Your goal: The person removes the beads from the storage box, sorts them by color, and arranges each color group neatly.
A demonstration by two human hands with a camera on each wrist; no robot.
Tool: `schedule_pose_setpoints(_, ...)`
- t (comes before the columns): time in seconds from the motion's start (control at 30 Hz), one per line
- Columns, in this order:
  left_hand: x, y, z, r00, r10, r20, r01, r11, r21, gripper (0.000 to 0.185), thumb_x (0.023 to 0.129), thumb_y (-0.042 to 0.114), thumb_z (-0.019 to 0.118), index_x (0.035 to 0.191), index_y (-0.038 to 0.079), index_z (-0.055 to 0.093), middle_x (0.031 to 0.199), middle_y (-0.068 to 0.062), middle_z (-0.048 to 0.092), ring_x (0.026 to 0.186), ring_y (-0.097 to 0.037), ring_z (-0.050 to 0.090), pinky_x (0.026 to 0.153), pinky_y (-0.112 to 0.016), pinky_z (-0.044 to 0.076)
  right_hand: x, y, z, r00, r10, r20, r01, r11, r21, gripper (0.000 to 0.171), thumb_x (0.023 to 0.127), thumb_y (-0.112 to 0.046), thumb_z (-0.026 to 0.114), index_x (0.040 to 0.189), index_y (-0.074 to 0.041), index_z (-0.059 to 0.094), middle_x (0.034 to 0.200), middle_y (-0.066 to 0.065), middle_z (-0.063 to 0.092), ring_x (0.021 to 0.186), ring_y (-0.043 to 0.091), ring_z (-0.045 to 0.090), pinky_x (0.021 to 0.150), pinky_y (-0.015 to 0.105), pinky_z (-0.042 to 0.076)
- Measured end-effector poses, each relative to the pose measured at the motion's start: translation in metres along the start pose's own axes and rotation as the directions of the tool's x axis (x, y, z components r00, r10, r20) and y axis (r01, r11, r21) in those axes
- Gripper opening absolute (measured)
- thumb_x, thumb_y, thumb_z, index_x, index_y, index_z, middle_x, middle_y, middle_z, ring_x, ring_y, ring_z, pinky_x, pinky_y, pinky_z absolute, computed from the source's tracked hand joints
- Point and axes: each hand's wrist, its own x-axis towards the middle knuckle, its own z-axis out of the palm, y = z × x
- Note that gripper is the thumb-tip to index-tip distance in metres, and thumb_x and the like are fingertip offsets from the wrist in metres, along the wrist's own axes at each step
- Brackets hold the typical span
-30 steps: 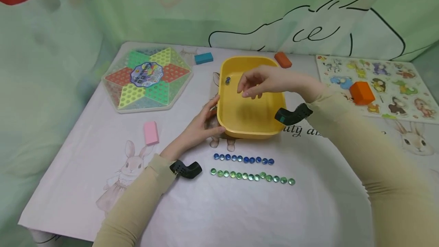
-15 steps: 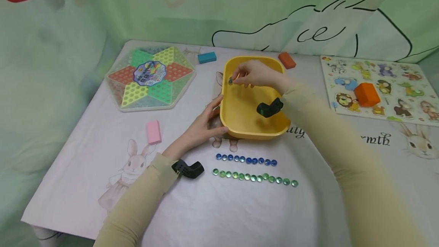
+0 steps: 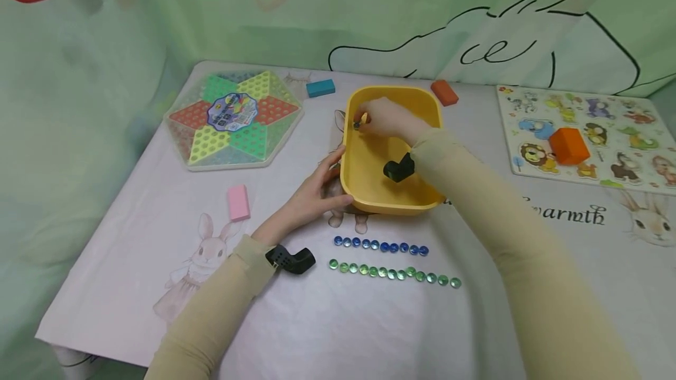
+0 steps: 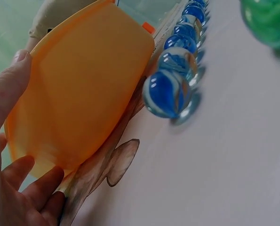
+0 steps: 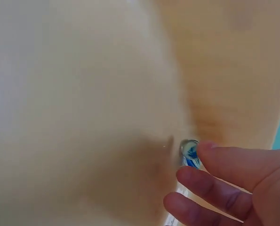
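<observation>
A yellow plastic basin [image 3: 388,207] stands on the table. My left hand [image 3: 313,195] holds its near left corner from outside, with the thumb at the front and the fingers along the left wall. In the left wrist view, curled fingers [image 4: 41,186] meet the orange-looking wall [image 4: 83,84]. My right hand [image 3: 388,117] reaches inside, by the far left wall. Its thumb and index finger pinch a clear marble [image 5: 190,153] with blue swirls. A row of blue marbles [image 3: 384,247] lies in front of the basin. Nearer still runs a row of green marbles [image 3: 392,274].
A Chinese checkers board [image 3: 232,122] lies at the back left, with a pink block [image 3: 239,203] before it. A blue block [image 3: 320,88] and a red-orange block [image 3: 445,92] flank the basin. An orange block [image 3: 569,146] sits on an animal puzzle board [image 3: 607,172] at right.
My right hand has moved left and down into the basin, and its fingers have closed on a marble there. My left hand keeps its place on the corner. The head view has shifted slightly.
</observation>
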Motion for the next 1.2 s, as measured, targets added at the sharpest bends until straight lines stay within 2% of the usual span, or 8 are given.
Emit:
schedule_pose_setpoints(0.23,0.0,0.003,0.0,1.0,-0.002,0.001,0.002,1.0,-0.016,0.087,0.085,0.012,0.066,0.15,0.024,0.008,0.155,-0.001,0.014,0.136,-0.021,0.032,0.114,-0.044,0.015,0.001,-0.002,0.006,1.0,-0.008,0.0,0.008,0.999,-0.047,0.025,0.091,-0.014,0.057,0.115,-0.006,0.06,0.109,0.013,0.06,0.091,0.025,0.051,0.083,0.035,0.045)
schedule_pose_setpoints(0.43,-0.004,0.029,-0.002,1.0,0.002,0.018,-0.001,0.999,-0.046,0.084,0.086,0.005,0.063,0.149,0.009,0.008,0.154,-0.016,0.013,0.136,-0.034,0.029,0.113,-0.049,0.014,0.001,0.001,0.006,1.0,-0.01,0.014,0.011,0.997,-0.071,0.02,0.09,-0.015,0.059,0.107,-0.006,0.063,0.104,0.012,0.061,0.087,0.023,0.052,0.078,0.032,0.045)
schedule_pose_setpoints(0.57,-0.006,0.036,-0.002,1.0,-0.013,0.019,0.014,0.999,-0.031,0.083,0.086,0.005,0.063,0.149,0.007,0.008,0.154,-0.016,0.011,0.136,-0.034,0.029,0.113,-0.048,0.014,-0.003,0.001,0.002,0.999,-0.032,0.033,0.034,0.997,-0.068,0.015,0.087,-0.016,0.062,0.098,-0.006,0.065,0.095,0.01,0.062,0.082,0.022,0.051,0.073,0.029,0.044)
schedule_pose_setpoints(0.73,-0.003,0.018,-0.001,1.0,-0.002,0.01,0.002,1.0,-0.016,0.085,0.086,0.01,0.064,0.15,0.015,0.008,0.156,-0.006,0.011,0.137,-0.027,0.029,0.114,-0.045,0.014,-0.014,-0.001,-0.008,0.991,-0.054,0.125,0.058,0.998,-0.029,0.013,0.086,-0.018,0.065,0.092,-0.007,0.065,0.089,0.009,0.059,0.081,0.022,0.05,0.068,0.027,0.043)
schedule_pose_setpoints(0.83,-0.001,0.006,0.001,1.0,0.005,0.006,-0.005,1.0,-0.013,0.085,0.087,0.021,0.065,0.15,0.022,0.008,0.156,0.0,0.012,0.137,-0.021,0.03,0.114,-0.044,0.016,-0.021,0.0,-0.014,0.978,-0.059,0.198,0.061,0.998,-0.001,0.013,0.087,-0.017,0.063,0.095,-0.006,0.064,0.09,0.009,0.056,0.08,0.022,0.05,0.065,0.027,0.043)
schedule_pose_setpoints(0.97,-0.001,0.002,0.0,1.0,-0.001,0.003,0.001,1.0,-0.025,0.088,0.084,0.037,0.066,0.15,0.025,0.009,0.155,0.002,0.014,0.137,-0.02,0.031,0.114,-0.044,0.016,-0.032,0.002,-0.023,0.96,-0.12,0.252,0.114,0.993,0.039,0.014,0.089,-0.016,0.06,0.099,-0.006,0.062,0.089,0.008,0.057,0.077,0.021,0.053,0.066,0.028,0.047)
schedule_pose_setpoints(1.1,-0.001,0.002,0.001,1.0,-0.019,0.0,0.019,1.0,-0.017,0.086,0.085,0.032,0.066,0.149,0.027,0.01,0.155,0.003,0.014,0.136,-0.02,0.032,0.113,-0.044,0.016,-0.049,0.005,-0.033,0.951,-0.201,0.236,0.187,0.979,0.077,0.015,0.09,-0.018,0.06,0.099,-0.006,0.062,0.087,0.007,0.058,0.077,0.022,0.054,0.068,0.029,0.048)
schedule_pose_setpoints(1.2,0.0,0.002,0.001,1.0,-0.017,0.002,0.017,1.0,-0.02,0.086,0.086,0.02,0.066,0.149,0.029,0.009,0.155,0.001,0.015,0.136,-0.02,0.032,0.113,-0.045,0.017,-0.066,0.005,-0.039,0.954,-0.223,0.203,0.207,0.973,0.099,0.016,0.089,-0.018,0.061,0.1,-0.006,0.061,0.087,0.007,0.058,0.077,0.021,0.053,0.069,0.029,0.048)
